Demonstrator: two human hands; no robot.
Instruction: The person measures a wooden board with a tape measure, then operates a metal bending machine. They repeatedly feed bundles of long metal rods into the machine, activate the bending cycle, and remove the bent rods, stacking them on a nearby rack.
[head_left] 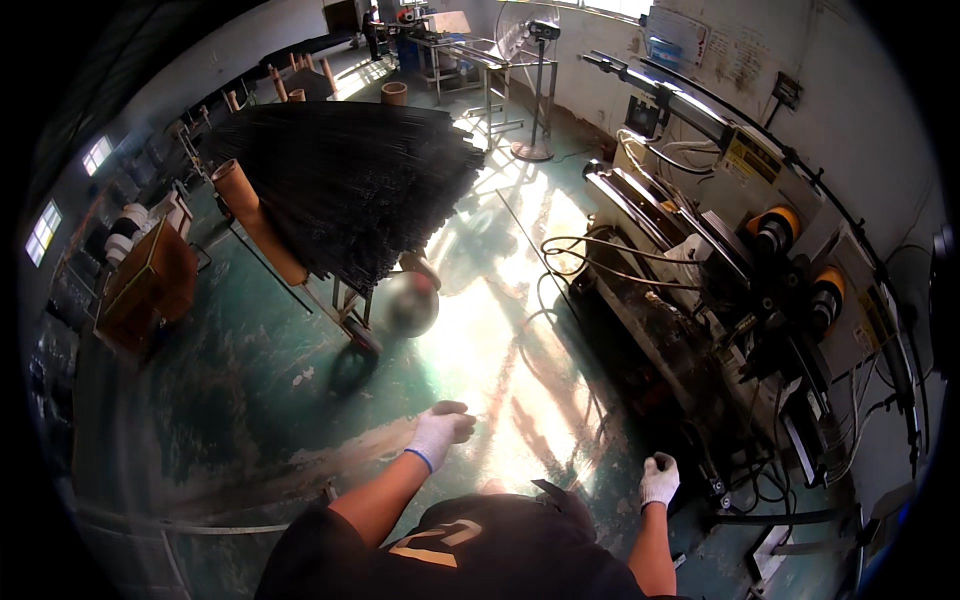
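My left hand [440, 430], in a white knit glove with a blue cuff edge, hangs over the sunlit floor in front of my body. Its fingers are curled, and nothing shows sticking out of them. On the right, my right hand [659, 479] wears a similar white glove and is closed like a fist beside the lower end of a machine [730, 270]. No object shows in it. Ahead to the left, a large bundle of thin black rods [360, 180] lies on a rack, well beyond my left hand.
Brown tubes [255, 220] stand along the rack's side. A blurred round object [412, 304] is beneath the rods. Looped cables [600, 255] hang off the machine on the right. A fan on a stand [540, 90] is at the back, with a wooden cabinet [150, 285] far left.
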